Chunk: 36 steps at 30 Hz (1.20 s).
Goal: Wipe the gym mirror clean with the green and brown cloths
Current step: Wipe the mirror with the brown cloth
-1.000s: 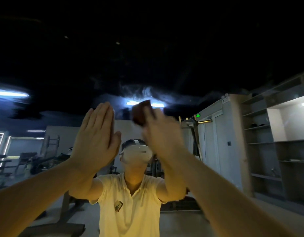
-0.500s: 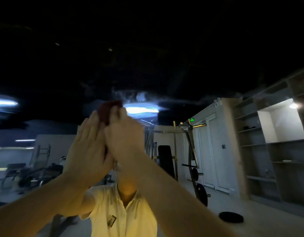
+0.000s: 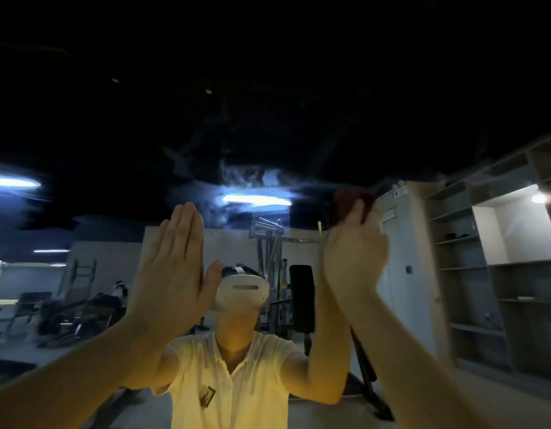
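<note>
Mirror edges: the mirror (image 3: pixel 268 88) fills the whole view and no frame or border of it can be made out. Its upper half reflects only a dark ceiling.
Open room: bare glass spreads wide above both hands. Between the hands is a clear gap where the reflected headset (image 3: pixel 241 292) and pale yellow shirt (image 3: pixel 237 382) show. To the right lie the reflected shelves (image 3: pixel 472 274), and to the left is dim gym equipment.
Left hand: the left hand (image 3: pixel 172 274) is raised flat, with straight fingers pressed together, the thumb out to the side and the palm facing the glass. Whether it touches the glass cannot be told.
Right hand: the right hand (image 3: pixel 354 261) is raised at about the same height, its fingers curled round the brown cloth (image 3: pixel 353 199). It is blurred.
Change: half a second ago the right hand and cloth were just beside the left hand, overlapping it. They have now swung out to the right and are well apart from it. The left hand has kept its flat pose in nearly the same spot.
Brown cloth: a dark reddish-brown bunched wad pokes out above the right hand's fingers, soft with blur. It sits upper right of centre, level with the reflected ceiling light (image 3: pixel 255 199).
</note>
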Each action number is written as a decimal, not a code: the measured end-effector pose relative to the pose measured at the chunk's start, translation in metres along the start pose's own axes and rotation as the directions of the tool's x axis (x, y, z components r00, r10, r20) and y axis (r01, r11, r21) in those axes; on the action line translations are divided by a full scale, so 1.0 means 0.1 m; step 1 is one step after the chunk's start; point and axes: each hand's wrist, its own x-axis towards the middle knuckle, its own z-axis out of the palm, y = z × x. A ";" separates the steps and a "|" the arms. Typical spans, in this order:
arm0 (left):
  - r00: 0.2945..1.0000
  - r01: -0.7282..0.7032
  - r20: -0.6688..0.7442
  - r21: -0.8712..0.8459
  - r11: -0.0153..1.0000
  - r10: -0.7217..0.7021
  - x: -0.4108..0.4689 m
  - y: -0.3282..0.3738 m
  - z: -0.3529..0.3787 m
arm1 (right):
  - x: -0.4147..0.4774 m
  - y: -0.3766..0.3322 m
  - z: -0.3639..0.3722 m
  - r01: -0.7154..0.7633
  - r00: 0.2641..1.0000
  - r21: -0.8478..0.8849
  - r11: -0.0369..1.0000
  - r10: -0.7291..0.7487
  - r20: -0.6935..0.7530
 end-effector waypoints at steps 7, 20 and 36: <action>1.000 -0.012 0.017 -0.056 0.998 0.013 0.01 -0.03 -0.02 | -0.73 -0.86 0.00 0.635 0.750 0.198 0.746 -0.657 0.069; 1.000 -0.012 0.005 -0.044 0.999 0.012 -0.01 -0.05 0.00 | -0.54 -0.89 0.11 0.296 0.954 0.171 0.940 -0.300 -0.003; 0.999 -0.034 0.020 -0.032 0.999 0.034 -0.02 -0.06 -0.02 | -0.84 -0.45 0.06 0.573 0.809 0.119 0.811 -0.583 0.074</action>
